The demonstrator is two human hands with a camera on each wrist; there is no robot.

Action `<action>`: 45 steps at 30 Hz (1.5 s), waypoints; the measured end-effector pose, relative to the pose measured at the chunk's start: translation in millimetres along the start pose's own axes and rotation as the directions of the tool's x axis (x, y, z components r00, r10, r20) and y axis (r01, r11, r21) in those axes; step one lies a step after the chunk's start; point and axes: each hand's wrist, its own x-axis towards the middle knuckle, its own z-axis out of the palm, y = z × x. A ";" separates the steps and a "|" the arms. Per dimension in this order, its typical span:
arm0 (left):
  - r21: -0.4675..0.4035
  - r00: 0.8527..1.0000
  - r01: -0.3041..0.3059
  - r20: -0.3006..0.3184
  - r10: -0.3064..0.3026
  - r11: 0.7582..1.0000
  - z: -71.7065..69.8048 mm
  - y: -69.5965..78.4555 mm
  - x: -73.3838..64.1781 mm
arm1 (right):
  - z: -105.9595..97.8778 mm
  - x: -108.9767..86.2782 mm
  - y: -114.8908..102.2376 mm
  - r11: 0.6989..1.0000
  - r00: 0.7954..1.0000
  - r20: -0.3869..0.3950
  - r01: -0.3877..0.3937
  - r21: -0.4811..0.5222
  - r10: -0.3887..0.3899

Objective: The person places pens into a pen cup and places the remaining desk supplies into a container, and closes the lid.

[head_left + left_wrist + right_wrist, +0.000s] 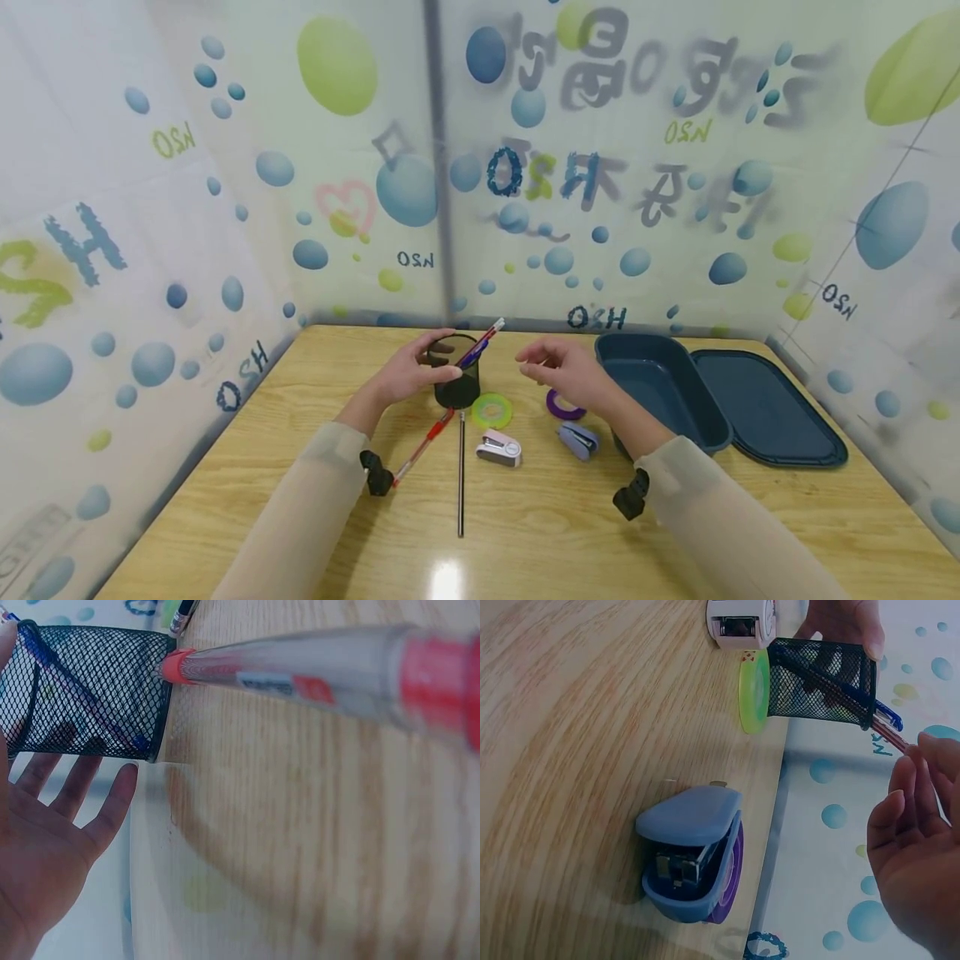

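Observation:
My left hand (408, 371) holds a black mesh pen holder (459, 392) upright, thumb on the near side and fingers behind it. A pencil (492, 330) with a pale end and a blue pen (474, 356) lean out of the holder towards the right. To the right of them, my right hand (573, 371) hovers with loosely bent fingers and nothing in its grasp; the head view shows a gap between it and the pencil. Below the right hand are a purple ring-shaped roll (562, 406) and a blue stapler (690, 851). A green ring-shaped roll (754, 691) lies beside the holder.
A red pen (429, 438) and a dark pencil (461, 479) lie in front of the holder. Close by is a pink-and-white stapler (498, 448). At the right stand a dark blue bin (712, 408) and its flat lid (772, 408). A patterned curtain borders the table.

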 end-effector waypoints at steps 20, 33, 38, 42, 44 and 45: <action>0.010 1.000 -0.002 -0.003 0.002 1.000 -3.0 2.1 2.2 | 46.3 39.0 -0.9 0.990 0.915 0.403 0.066 -0.127 -0.009; -0.011 1.000 -0.023 0.014 0.023 1.000 -2.0 -1.8 1.7 | 74.7 55.4 0.4 0.969 0.876 0.482 0.090 -0.229 0.033; -0.011 1.000 -0.017 0.010 0.017 1.000 -1.1 -0.7 1.1 | 76.8 55.2 -1.4 0.968 0.871 0.488 0.075 -0.238 0.053; -0.012 1.000 -0.018 0.010 0.018 1.000 -1.0 0.1 1.0 | 78.4 55.0 -0.1 0.969 0.866 0.498 0.087 -0.232 0.041; -0.011 1.000 -0.018 0.009 0.018 1.000 -1.1 -0.4 1.0 | 79.5 54.6 0.2 0.969 0.864 0.502 0.091 -0.228 0.037; -0.012 1.000 -0.019 0.008 0.019 1.000 -1.1 -0.7 1.2 | 80.0 54.2 0.1 0.971 0.862 0.506 0.092 -0.222 0.034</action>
